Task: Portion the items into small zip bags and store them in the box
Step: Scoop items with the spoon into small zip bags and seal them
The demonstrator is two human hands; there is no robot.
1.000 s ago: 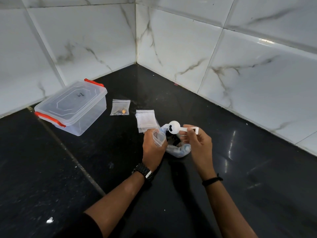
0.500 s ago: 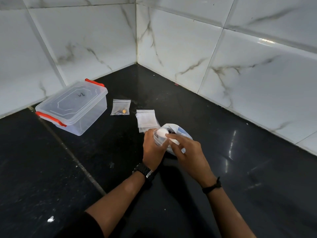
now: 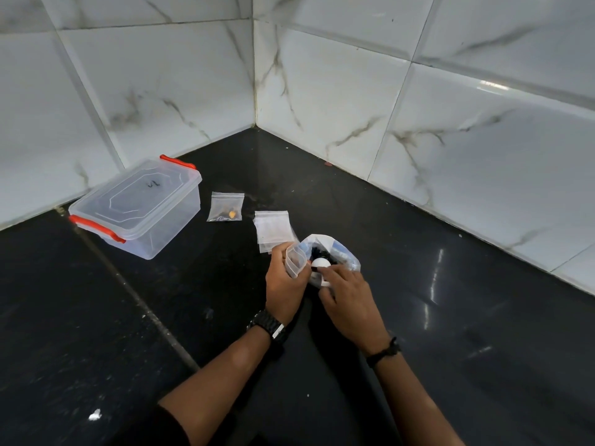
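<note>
My left hand (image 3: 285, 278) grips a small open zip bag (image 3: 295, 259); my right hand (image 3: 346, 296) pinches a white scoop (image 3: 321, 264) inside the bulk bag (image 3: 335, 249). The lidded box (image 3: 138, 207) sits well left on the bench (image 3: 450, 317).

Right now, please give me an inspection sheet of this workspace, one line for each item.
Surface: black counter, glossy, with pale specks.
Job's things: box lidded; filled zip bag beside it; empty bags stacked; big bag open, holding dark pieces.
Clutter: white scrap near the front edge.
Hands: left hand holds a small bag open; right hand holds a white scoop at the big bag's mouth.
Cables: nothing seen.
Surroundings: marble-look wall tiles meeting at a corner.
</note>
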